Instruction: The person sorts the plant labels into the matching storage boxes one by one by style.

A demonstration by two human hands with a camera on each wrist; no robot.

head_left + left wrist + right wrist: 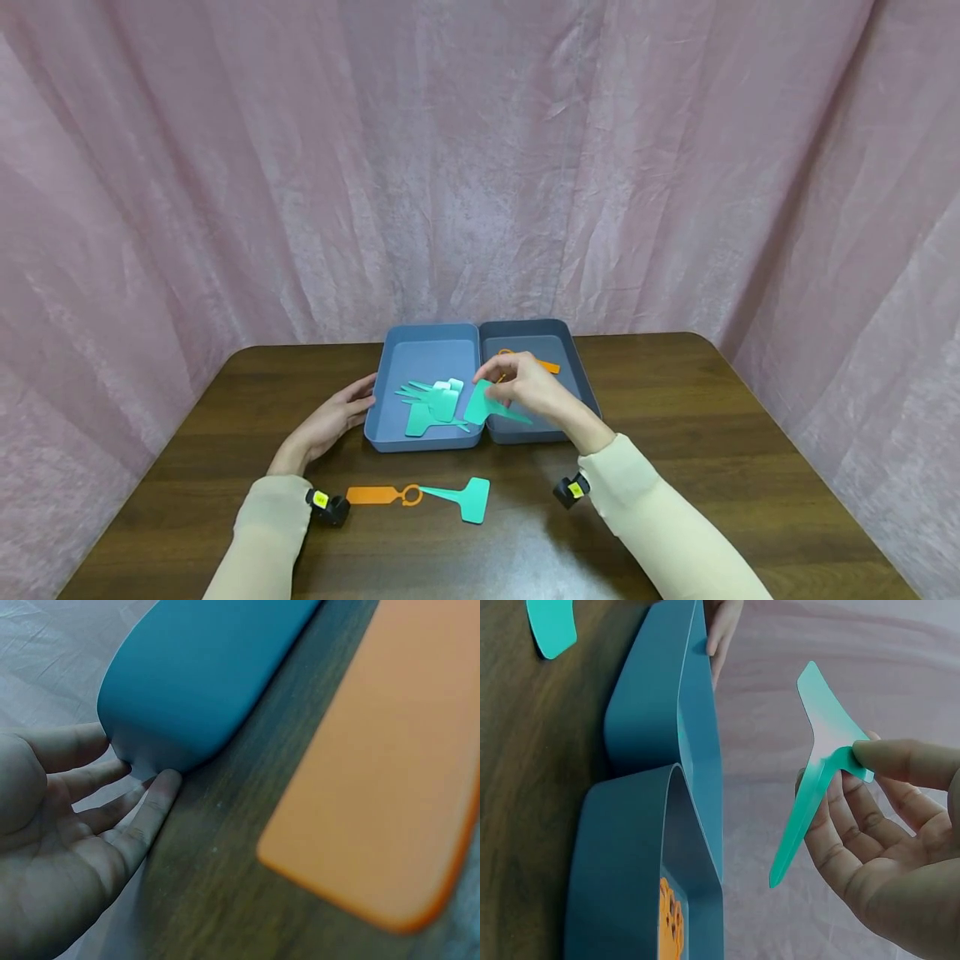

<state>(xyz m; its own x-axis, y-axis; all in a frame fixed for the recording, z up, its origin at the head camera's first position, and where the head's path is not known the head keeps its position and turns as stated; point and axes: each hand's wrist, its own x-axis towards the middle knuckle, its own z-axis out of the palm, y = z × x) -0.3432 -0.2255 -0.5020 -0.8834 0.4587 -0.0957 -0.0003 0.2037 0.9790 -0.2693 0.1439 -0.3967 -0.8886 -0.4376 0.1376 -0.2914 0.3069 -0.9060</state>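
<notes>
My right hand (pixel 536 387) pinches a green T-shaped plant label (pixel 826 727) between thumb and fingers, its pointed stem slanting down in the right wrist view. In the head view it is above where the two trays meet. Several green plant labels lie overlapping in the blue tray (pixel 423 337) on the left. Against that tray's left wall rest the extended fingertips of my left hand (pixel 330 423). Orange ring-ended tags (pixel 551 367) lie in the darker grey-blue tray (pixel 525 330), partly hidden by my right hand.
In front of the trays, an orange ring-ended tag (pixel 372 495) and a green T-shaped label (pixel 475 502) lie on the brown wooden table (pixel 675 467), tip to ring. Pink curtains (pixel 480 167) hang behind the table and along its sides.
</notes>
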